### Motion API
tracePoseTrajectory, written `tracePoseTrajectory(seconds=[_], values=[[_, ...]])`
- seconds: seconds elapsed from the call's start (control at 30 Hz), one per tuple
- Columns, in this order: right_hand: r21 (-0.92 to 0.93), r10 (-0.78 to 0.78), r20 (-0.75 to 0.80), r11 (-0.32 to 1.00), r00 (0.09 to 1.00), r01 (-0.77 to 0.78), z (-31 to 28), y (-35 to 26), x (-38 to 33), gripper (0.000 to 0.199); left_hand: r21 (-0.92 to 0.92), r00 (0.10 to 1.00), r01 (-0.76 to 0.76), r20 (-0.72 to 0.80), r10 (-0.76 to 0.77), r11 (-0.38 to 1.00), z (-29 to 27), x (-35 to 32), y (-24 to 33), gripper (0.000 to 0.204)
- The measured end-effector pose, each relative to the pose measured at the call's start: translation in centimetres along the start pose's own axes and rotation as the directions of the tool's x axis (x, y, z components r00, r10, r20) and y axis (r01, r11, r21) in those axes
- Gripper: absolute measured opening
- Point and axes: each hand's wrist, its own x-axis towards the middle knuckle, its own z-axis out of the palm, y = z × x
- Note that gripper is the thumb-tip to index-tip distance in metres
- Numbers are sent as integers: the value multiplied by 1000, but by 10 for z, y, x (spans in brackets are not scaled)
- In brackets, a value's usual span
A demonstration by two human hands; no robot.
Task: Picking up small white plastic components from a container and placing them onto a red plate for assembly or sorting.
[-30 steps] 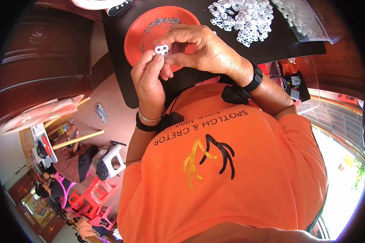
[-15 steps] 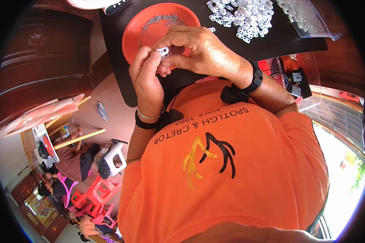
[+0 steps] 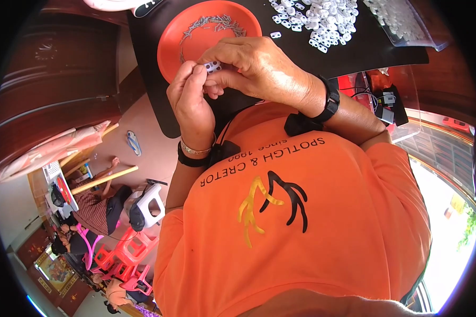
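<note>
Black mat [image 3: 354, 53] covers a dark wooden table [image 3: 47, 95]; tiled floor and plastic stools lie at lower left. Both hands meet over the mat's near edge: left hand [image 3: 190, 105] and right hand [image 3: 259, 68] pinch together on one small white plastic piece [image 3: 212, 66]. Orange dish [image 3: 169, 47] just beyond holds small metal pins [image 3: 211, 22]; loose white pieces [image 3: 322, 18] lie far right.

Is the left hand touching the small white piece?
Touching. The head view shows the left hand pinching the white piece at its fingertips, with the right hand also on it.
</note>
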Motion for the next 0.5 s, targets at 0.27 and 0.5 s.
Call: tracePoseTrajectory(seconds=[0.27,0.5], values=[[2,12,11,1000,1000,-12,-6,-4,0,15,-33,1000,4,21,-3,999,6,2,4,23],[-131,-50,58,990,997,58,-8,-1,-1,16,39,995,-97,14,96,995,3,2,-6,24]])
